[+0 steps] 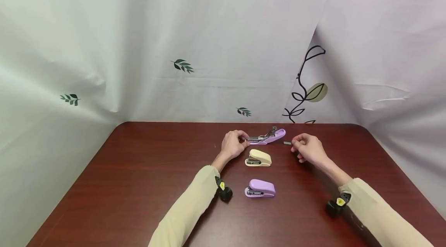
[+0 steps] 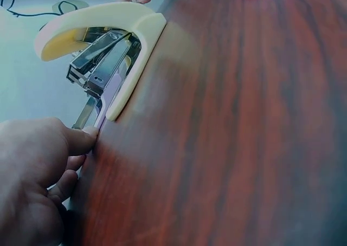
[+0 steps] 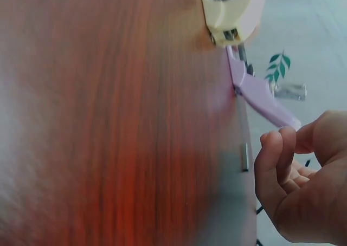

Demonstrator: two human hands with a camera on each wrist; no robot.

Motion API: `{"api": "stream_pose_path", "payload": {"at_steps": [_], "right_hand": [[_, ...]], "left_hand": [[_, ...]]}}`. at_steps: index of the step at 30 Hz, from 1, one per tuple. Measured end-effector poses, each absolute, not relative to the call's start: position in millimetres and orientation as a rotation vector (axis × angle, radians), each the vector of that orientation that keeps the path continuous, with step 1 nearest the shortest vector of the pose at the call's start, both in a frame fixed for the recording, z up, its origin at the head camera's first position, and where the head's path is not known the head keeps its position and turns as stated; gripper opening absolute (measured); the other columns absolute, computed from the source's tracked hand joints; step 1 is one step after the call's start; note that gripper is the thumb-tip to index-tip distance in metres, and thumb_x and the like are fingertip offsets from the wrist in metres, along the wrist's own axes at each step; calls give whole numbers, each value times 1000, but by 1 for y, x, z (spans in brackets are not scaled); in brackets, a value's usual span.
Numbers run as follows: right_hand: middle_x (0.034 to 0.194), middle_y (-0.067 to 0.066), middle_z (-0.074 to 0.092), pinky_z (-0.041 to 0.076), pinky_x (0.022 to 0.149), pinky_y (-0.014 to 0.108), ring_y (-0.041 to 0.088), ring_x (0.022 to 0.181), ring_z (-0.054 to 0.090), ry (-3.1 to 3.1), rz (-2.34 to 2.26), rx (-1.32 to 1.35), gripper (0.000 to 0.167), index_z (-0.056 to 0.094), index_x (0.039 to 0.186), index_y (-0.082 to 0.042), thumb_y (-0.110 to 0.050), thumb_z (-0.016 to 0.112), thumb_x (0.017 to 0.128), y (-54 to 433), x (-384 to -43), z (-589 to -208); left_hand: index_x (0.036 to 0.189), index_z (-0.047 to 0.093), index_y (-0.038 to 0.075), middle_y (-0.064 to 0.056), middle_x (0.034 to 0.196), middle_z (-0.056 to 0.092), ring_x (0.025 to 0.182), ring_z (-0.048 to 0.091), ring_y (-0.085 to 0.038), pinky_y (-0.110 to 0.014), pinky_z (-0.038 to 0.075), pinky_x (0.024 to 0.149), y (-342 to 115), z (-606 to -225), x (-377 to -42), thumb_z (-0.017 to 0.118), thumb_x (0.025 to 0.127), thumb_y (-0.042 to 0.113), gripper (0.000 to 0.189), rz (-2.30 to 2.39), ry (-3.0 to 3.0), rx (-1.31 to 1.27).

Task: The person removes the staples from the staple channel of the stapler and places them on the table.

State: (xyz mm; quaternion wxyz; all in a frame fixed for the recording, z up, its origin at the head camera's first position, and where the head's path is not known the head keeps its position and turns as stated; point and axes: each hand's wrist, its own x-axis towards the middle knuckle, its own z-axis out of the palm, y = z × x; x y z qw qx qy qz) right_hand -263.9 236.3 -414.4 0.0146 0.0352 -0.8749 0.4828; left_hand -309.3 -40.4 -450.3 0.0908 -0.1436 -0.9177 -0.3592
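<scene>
At the far side of the table, my left hand (image 1: 234,143) pinches the front end of a purple stapler (image 1: 277,135) that is folded wide apart, its metal magazine exposed. The left wrist view has the thumb (image 2: 81,140) against the stapler's narrow base. A short strip of staples (image 1: 287,143) lies on the table beyond the stapler's right end. Beside that strip is my right hand (image 1: 308,148), fingers bent; in the right wrist view, the staple strip (image 3: 245,157) lies apart from its fingertips.
A cream stapler (image 1: 258,158) stands just in front of the opened one and partly covers it in both wrist views. Nearer on the brown table (image 1: 139,185) is a second purple stapler (image 1: 260,188). A patterned white cloth (image 1: 216,45) hangs behind the table.
</scene>
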Motion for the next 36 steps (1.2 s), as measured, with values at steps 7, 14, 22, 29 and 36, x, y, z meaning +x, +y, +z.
{"api": "stream_pose_path", "payload": {"at_steps": [7,14,22,29,36], "right_hand": [[75,10,67,53,46,35,19,51,57,-2724,1464,216,16,59,106,6,-7,59,98,221,-254,-412],[77,7,66,51,48,32,17,55,58,-2704,1331,424,12,63,103,1,-5,65,93,200,-241,-406],[93,6,64,52,71,39,19,78,63,-2603,1060,777,21,67,104,-1,0,75,84,177,-233,-398],[103,10,62,50,81,46,30,92,62,-2596,952,945,26,68,106,-3,-2,78,82,156,-234,-400],[101,7,63,46,83,47,28,91,58,-2633,840,963,23,69,104,-7,-3,76,83,146,-234,-400]], "left_hand": [[99,74,6,-3,91,64,86,57,-21,-33,46,78,-46,-453,-307,81,84,13,17,-1148,-2676,-496],[106,70,2,-7,95,64,85,60,-20,-31,49,78,-64,-452,-296,75,85,4,22,-1288,-2586,-586],[109,69,1,-7,98,66,85,61,-18,-29,50,78,-73,-445,-263,75,79,3,31,-1391,-2562,-901],[100,72,4,-4,89,65,77,59,-14,-24,49,71,-57,-448,-252,85,75,9,29,-1279,-2582,-920],[89,74,7,0,81,62,73,57,-12,-24,46,66,-51,-450,-249,86,75,8,19,-1185,-2603,-797]]}}
